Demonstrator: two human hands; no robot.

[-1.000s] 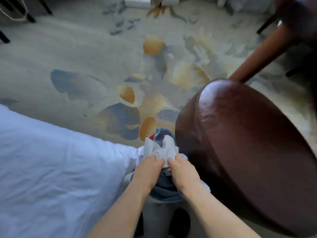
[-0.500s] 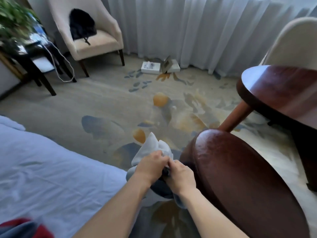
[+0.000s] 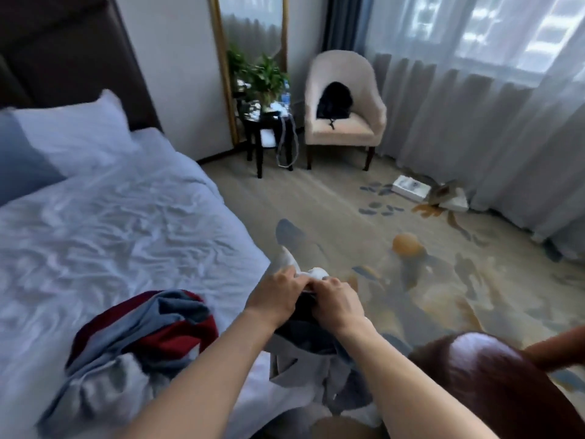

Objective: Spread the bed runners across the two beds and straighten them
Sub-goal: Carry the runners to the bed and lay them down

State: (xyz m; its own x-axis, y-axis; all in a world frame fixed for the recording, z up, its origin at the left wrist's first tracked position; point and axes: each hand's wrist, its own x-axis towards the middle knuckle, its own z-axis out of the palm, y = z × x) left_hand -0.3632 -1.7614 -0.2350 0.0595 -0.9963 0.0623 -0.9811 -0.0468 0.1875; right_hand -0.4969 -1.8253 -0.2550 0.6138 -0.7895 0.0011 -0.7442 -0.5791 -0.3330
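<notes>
Soft grey carpet [image 3: 316, 198] with blue and orange shapes covers the floor, and a white bed [image 3: 120, 223] fills the left side. Its sheet is wrinkled, with pillows [image 3: 66, 134] up by the dark headboard. A cream chair [image 3: 343, 112] stands near the curtains [image 3: 474, 128].

Both hands are out in front, past the corner of the bed. The left hand [image 3: 275, 296] and the right hand [image 3: 335, 304] sit close together, almost touching, and both are closed tight on a bunched bed runner [image 3: 304, 346]. A white bit of it pokes up between the fingers, and darker grey cloth hangs down below. The hands probably grip it side by side like this to find an edge, so it can be pulled open.

A second runner [image 3: 139, 337], red and blue-grey, lies in a crumpled heap on the near part of the bed, under the left arm. It seems to be parked there to wait its turn. Neither one is spread flat yet, so the job looks near its start.

A round brown stool [image 3: 493, 384] sits low on the right
</notes>
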